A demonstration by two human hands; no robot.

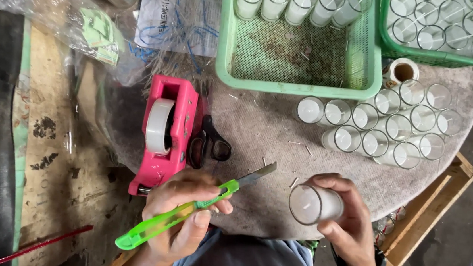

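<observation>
Blade (256, 176) pointing bare toward the glass candle (311, 203) at lower centre.
Left hand (184, 214) is gripping the green knife (178, 213); right hand (348, 222) is wrapping the candle, so a slip risks cutting fingers; further up, candles (385, 126) are crowding the table (264, 204) edge.

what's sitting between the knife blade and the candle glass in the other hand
Nothing visible. The left hand holds the green utility knife, blade tip toward the glass candle gripped in the right hand; only bare table shows in the gap between them.
</observation>
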